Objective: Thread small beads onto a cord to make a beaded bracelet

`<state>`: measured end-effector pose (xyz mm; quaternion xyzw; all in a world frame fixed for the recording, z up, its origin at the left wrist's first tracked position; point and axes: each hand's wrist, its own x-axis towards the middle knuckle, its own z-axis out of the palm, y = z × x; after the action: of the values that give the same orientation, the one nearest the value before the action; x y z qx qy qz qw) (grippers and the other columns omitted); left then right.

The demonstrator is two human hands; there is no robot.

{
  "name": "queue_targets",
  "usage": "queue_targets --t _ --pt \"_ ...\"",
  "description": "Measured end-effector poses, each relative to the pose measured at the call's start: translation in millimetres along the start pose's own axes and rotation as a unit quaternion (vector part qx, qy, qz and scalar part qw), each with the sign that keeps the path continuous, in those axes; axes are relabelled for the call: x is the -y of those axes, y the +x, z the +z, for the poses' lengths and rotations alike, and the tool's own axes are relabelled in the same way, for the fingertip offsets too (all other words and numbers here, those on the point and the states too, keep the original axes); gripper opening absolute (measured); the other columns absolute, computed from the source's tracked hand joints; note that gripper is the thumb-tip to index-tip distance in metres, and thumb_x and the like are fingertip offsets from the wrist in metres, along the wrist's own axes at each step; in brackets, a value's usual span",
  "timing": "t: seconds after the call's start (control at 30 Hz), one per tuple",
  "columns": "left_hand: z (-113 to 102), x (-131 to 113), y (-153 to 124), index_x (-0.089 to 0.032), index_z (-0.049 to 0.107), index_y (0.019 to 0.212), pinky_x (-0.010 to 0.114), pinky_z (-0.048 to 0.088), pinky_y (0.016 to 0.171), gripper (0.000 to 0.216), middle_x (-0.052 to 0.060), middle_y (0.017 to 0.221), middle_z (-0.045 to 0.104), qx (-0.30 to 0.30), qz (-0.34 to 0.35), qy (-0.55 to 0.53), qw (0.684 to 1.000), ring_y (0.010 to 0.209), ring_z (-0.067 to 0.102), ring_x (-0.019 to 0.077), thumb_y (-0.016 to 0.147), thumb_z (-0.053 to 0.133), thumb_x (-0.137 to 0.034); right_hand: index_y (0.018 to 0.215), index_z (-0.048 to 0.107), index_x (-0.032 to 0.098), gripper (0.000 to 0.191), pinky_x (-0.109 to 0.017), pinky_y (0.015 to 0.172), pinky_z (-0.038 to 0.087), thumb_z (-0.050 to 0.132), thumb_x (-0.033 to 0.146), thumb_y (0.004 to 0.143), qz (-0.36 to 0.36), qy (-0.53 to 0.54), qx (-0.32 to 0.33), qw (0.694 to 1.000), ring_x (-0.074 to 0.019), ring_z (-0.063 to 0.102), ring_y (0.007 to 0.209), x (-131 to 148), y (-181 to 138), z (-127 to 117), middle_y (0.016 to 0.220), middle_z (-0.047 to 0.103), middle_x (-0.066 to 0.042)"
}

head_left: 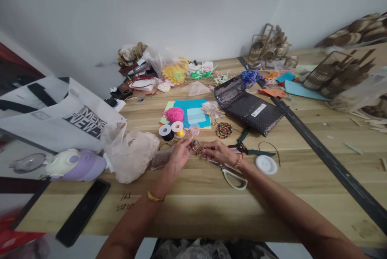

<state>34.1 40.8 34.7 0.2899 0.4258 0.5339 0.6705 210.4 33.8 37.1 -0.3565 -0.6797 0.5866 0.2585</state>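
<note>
Between my two hands a string of small multicoloured beads hangs in a loop above the table. My left hand pinches it on the left, near the thumb and fingertips. On the right, the fingers of my right hand are closed on the other side of the strand. A coil of similar beads lies just beyond. Scissors with white handles rest under my right wrist, and green-handled pliers lie beside it. Black thread and yellow thread on spools stand past my left hand.
Left: a white plastic bag, a purple bottle, a phone and a large shopping bag. Beyond: pink yarn, blue paper and a black bubble mailer. Right: a white spool and small baskets.
</note>
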Motion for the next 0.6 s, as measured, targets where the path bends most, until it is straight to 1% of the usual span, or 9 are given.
queue_targets --t 0.07,0.1,0.17,0.27,0.33,0.37,0.43,0.53,0.6 --pt "-1 1 -5 -0.015 0.059 0.063 0.022 0.047 0.060 0.015 -0.002 0.061 0.063 -0.004 -0.006 -0.014 1.000 0.057 0.057 0.0091 0.065 0.074 -0.015 0.096 0.067 0.012 0.037 -0.019 0.045 0.038 0.058 0.044 0.082 0.007 0.013 0.024 1.000 -0.0100 0.051 0.048 1 -1 2 0.059 0.060 0.001" --pt "-1 1 -8 -0.015 0.059 0.062 0.022 0.047 0.059 0.016 -0.002 0.060 0.062 -0.006 -0.006 -0.021 1.000 0.056 0.057 0.0091 0.064 0.075 -0.016 0.095 0.067 0.011 0.037 -0.019 0.048 0.041 0.060 0.044 0.080 0.008 0.026 0.033 0.999 -0.0109 0.054 0.052 2 -1 3 0.063 0.061 0.000" --pt "0 3 -13 -0.015 0.059 0.064 0.022 0.047 0.060 0.019 -0.003 0.061 0.063 -0.010 -0.006 -0.048 0.999 0.058 0.059 0.0099 0.061 0.077 -0.018 0.094 0.067 0.010 0.038 -0.020 0.052 0.044 0.063 0.044 0.079 0.008 0.033 0.023 0.999 -0.0117 0.057 0.057 1 -2 6 0.070 0.063 -0.002" --pt "3 8 -16 -0.014 0.059 0.065 0.022 0.048 0.060 0.024 -0.003 0.062 0.064 -0.010 -0.007 -0.076 0.997 0.059 0.061 0.0100 0.057 0.081 -0.021 0.091 0.067 0.010 0.043 -0.022 0.055 0.046 0.049 0.049 0.087 0.017 0.035 -0.014 0.999 -0.0121 0.058 0.059 -3 -2 9 0.074 0.065 -0.005" --pt "3 11 -15 -0.014 0.059 0.066 0.022 0.048 0.059 0.026 -0.003 0.062 0.064 -0.008 -0.011 -0.079 0.997 0.057 0.062 0.0105 0.057 0.081 -0.023 0.085 0.066 0.010 0.045 -0.023 0.057 0.048 0.046 0.050 0.089 0.016 0.038 -0.019 0.999 -0.0131 0.060 0.061 -7 -2 12 0.076 0.065 -0.006" --pt "3 12 -14 -0.014 0.058 0.066 0.022 0.048 0.058 0.026 -0.003 0.062 0.065 -0.009 -0.013 -0.076 0.997 0.057 0.062 0.0107 0.057 0.081 -0.024 0.082 0.066 0.010 0.046 -0.023 0.056 0.048 0.045 0.051 0.089 0.019 0.037 -0.019 0.999 -0.0134 0.061 0.060 -9 -2 13 0.075 0.065 -0.006" --pt "2 13 -13 -0.014 0.057 0.066 0.022 0.047 0.057 0.028 -0.002 0.063 0.065 -0.016 -0.014 -0.066 0.998 0.057 0.062 0.0111 0.058 0.081 -0.026 0.082 0.065 0.010 0.047 -0.023 0.054 0.048 0.045 0.052 0.089 0.031 0.045 -0.018 0.998 -0.0140 0.062 0.059 -13 -2 14 0.074 0.066 -0.006" --pt "0 13 -13 -0.015 0.057 0.066 0.022 0.047 0.058 0.029 -0.002 0.064 0.066 -0.019 -0.014 -0.041 0.999 0.058 0.063 0.0117 0.058 0.081 -0.029 0.091 0.065 0.012 0.045 -0.022 0.050 0.047 0.047 0.052 0.088 0.060 0.059 -0.001 0.996 -0.0140 0.063 0.057 -14 -3 14 0.078 0.068 -0.007" --pt "-2 13 -15 -0.015 0.056 0.067 0.023 0.048 0.058 0.030 -0.002 0.065 0.066 -0.004 -0.019 -0.017 1.000 0.057 0.063 0.0121 0.060 0.080 -0.032 0.097 0.064 0.012 0.042 -0.021 0.048 0.045 0.049 0.051 0.088 0.063 0.044 0.024 0.997 -0.0131 0.061 0.054 -10 -5 12 0.073 0.067 -0.005"
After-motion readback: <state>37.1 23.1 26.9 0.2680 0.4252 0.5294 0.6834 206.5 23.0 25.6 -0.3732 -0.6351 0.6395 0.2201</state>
